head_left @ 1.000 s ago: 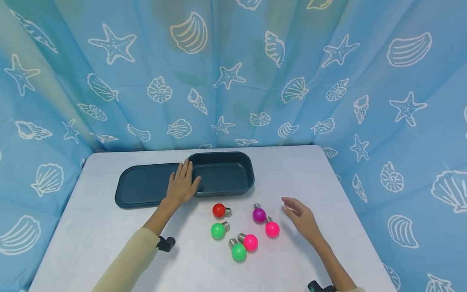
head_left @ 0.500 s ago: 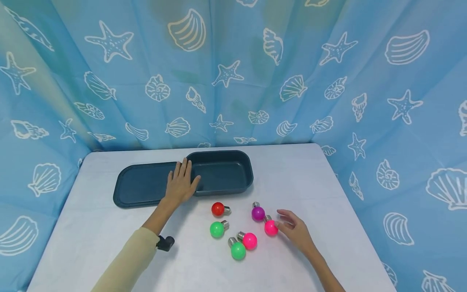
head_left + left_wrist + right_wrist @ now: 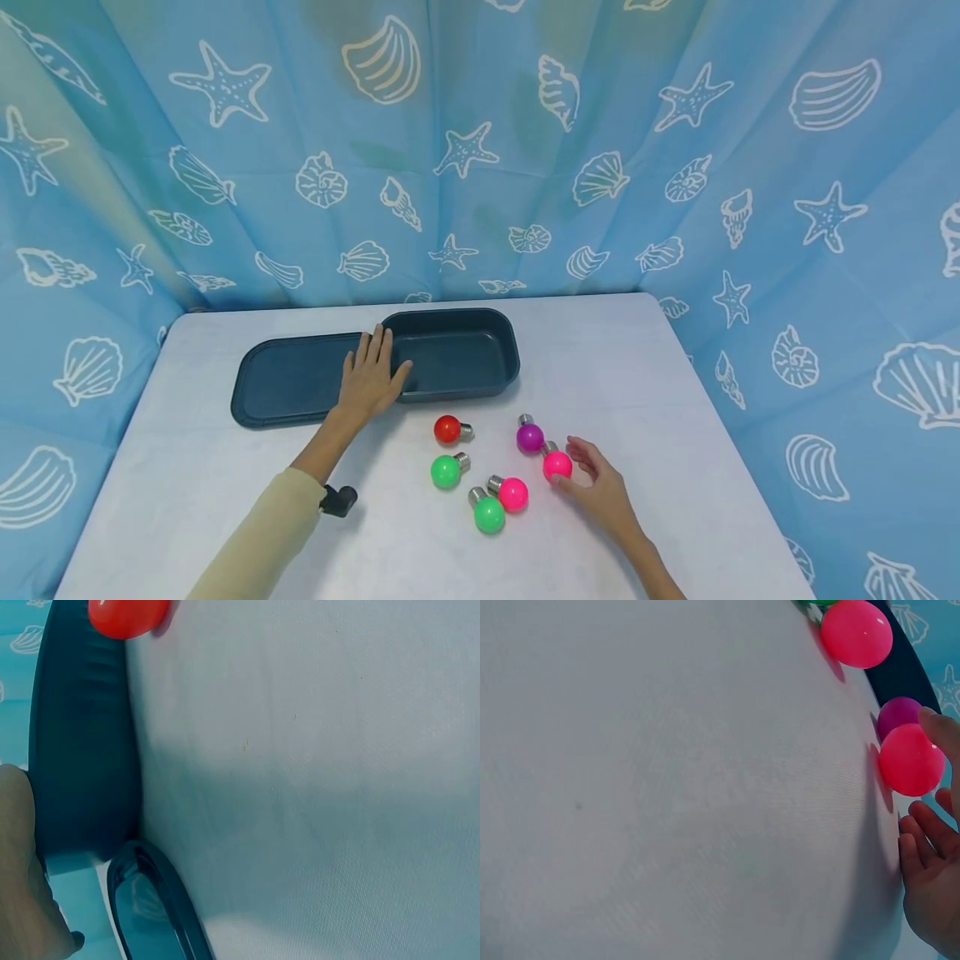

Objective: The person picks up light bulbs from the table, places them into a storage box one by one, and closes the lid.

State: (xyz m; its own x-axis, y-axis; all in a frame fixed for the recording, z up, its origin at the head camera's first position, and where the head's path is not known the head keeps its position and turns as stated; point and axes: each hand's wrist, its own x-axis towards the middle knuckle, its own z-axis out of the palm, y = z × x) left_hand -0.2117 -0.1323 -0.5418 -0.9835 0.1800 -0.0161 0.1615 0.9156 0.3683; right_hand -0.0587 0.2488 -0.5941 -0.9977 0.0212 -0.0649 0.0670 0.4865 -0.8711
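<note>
My left hand point(image 3: 367, 383) lies with fingers extended across the near-left rim of a dark blue rectangular box point(image 3: 457, 396), overlapping the end of a flat matching lid point(image 3: 292, 383). At a pink light bulb point(image 3: 557, 467), my right hand point(image 3: 603, 492) has its thumb along the near side and its fingers spread on the far right side. In the right wrist view the thumb overlaps this bulb, and the lower fingers stand a little apart from it. A purple bulb point(image 3: 529, 438) sits right against the pink bulb's metal base.
Left of the right hand lie a second pink bulb point(image 3: 513, 495), a green bulb point(image 3: 489, 516), another green bulb point(image 3: 446, 472) and a red bulb point(image 3: 447, 429). All are on a white-covered table point(image 3: 637, 367). A blue seashell curtain point(image 3: 480, 208) hangs behind.
My right hand has moved left and nearer to me, from beside the bulbs to around the pink bulb. My left hand has stayed in place on the box.
</note>
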